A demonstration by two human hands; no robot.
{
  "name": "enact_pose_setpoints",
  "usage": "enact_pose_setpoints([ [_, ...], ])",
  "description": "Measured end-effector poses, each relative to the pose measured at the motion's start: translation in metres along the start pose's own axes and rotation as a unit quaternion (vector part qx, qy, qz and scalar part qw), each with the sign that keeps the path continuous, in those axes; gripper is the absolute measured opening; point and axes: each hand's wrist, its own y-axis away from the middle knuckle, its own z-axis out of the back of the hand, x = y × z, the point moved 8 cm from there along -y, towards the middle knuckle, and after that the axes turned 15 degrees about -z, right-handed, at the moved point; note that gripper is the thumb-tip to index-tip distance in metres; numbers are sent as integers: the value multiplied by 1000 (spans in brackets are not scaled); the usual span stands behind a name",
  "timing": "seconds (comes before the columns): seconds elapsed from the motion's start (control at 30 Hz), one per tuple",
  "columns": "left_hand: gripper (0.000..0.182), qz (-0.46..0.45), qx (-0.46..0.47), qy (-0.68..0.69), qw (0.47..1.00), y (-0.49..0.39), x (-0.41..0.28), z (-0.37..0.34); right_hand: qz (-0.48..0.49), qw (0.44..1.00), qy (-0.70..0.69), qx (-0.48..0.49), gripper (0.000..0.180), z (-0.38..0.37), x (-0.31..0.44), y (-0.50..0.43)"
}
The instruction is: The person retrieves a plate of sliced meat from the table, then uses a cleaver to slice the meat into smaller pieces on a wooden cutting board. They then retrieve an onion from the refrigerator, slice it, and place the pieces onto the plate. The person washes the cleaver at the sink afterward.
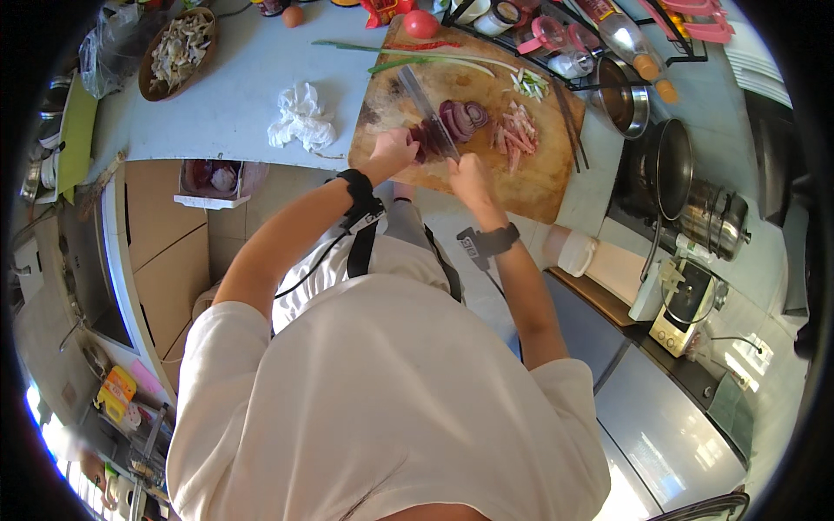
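A kitchen knife [427, 107] with a broad blade is held by its handle in my right hand [470, 180]. Its blade crosses a wooden cutting board [541, 189], between sliced red onion [464, 120] and a darker piece of onion [427, 140]. My left hand [394, 148] presses that piece down, fingertips close to the blade's left side. Right of the onion lie strips of pinkish meat [516, 135], probably ham or bacon. Chopped scallion [530, 84] sits above them. Long scallion stalks [443, 58] and a red chili pepper [423, 45] stretch across the board's far part.
A tomato [421, 25] rests at the board's far edge, chopsticks [570, 127] at its right. Left on the counter are a crumpled white cloth or tissue [301, 117], a bowl of mushrooms [182, 52] and an egg [292, 16]. A seasoning rack [521, 45] and pans [671, 166] stand right.
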Motion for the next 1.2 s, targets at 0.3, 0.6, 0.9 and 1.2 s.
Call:
enact_pose_setpoints([
  [0.3, 14, -250, -46, -11, 967, 31, -108, 89, 120, 954, 216, -168, 15, 42, -1, -1],
  [0.6, 65, -335, 352, -258, 835, 16, -133, 18, 187, 919, 236, -253, 13, 36, 2, 17],
  [0.9, 59, -340, 384, -210, 832, -66, -112, 17, 38, 976, 123, -177, 15, 38, -72, 100],
  [1.2, 61, -455, 293, -241, 806, -110, -123, -41, -279, 636, -696, 180, 24, -84, -124, 198],
])
